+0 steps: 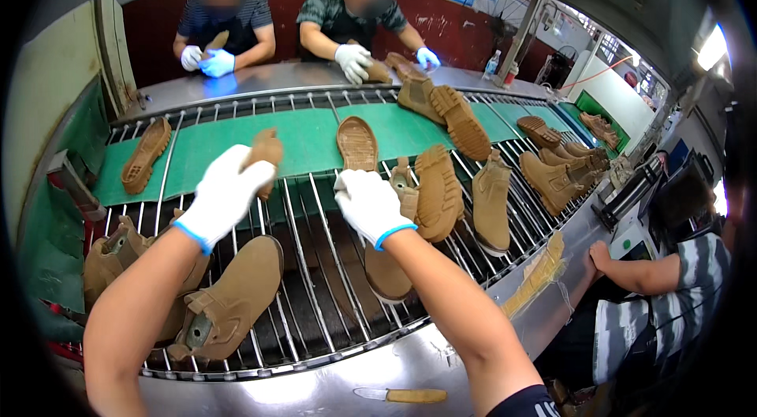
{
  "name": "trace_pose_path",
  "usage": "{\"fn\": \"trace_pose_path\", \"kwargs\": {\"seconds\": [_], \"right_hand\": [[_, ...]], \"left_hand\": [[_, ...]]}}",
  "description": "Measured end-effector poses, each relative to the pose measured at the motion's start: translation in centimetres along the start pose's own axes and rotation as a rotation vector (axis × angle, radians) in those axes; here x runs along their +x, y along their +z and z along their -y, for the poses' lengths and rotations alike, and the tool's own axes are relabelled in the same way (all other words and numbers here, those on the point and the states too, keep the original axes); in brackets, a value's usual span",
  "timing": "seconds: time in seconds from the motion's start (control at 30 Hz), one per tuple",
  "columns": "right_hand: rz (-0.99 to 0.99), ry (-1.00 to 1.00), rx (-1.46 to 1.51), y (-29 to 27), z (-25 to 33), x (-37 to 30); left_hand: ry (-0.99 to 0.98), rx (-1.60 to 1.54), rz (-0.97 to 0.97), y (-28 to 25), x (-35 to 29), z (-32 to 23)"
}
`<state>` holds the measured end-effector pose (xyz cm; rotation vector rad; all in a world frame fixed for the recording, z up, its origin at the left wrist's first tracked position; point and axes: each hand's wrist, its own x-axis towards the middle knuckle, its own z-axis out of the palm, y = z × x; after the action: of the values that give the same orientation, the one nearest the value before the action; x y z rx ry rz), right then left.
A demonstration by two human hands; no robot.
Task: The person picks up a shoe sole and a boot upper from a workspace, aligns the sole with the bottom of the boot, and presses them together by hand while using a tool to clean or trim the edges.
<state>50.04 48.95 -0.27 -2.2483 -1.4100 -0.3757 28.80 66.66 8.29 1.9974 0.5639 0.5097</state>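
Note:
My left hand (pixel 225 192), in a white glove with a blue cuff, is closed around a brown shoe sole (pixel 267 150) seen nearly edge-on. My right hand (pixel 371 206), gloved alike, grips the near end of another brown sole (pixel 357 143) over the green belt, its hollow inner side showing. Beside that hand stand a tan boot (pixel 404 184) and a treaded sole (pixel 438 192). Below my right wrist a boot toe (pixel 386 273) partly shows. A tan boot (pixel 236 291) lies near my left forearm, with more boots (pixel 118 255) half hidden by that arm.
Metal rollers (pixel 315 259) carry the green belt (pixel 213 149). A loose sole (pixel 147 155) lies at left; several boots (pixel 552 176) stand at right. A knife (pixel 400 395) lies on the near metal edge. Two gloved co-workers handle shoe parts opposite; another person (pixel 646 299) sits at right.

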Motion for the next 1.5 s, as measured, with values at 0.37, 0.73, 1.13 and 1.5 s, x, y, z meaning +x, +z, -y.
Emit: {"fn": "trace_pose_path", "kwargs": {"seconds": [0.37,0.73,1.13,1.5], "right_hand": [[0.013,0.089,-0.237,3.1,-1.1,-3.9],[0.051,0.091,-0.667,8.2,-6.8,1.0],[0.247,-0.293,0.156,-12.3,20.4,-13.4],[-0.225,0.33,0.0,-14.1,-1.1,-19.5]], "left_hand": [[0.195,0.712,-0.145,-10.0,-43.1,-2.5],[-0.212,0.954,-0.366,-2.8,-54.2,5.7],[-0.022,0.938,-0.57,-5.8,-53.2,5.2],[-0.151,0.187,-0.355,2.2,-51.6,6.0]]}}
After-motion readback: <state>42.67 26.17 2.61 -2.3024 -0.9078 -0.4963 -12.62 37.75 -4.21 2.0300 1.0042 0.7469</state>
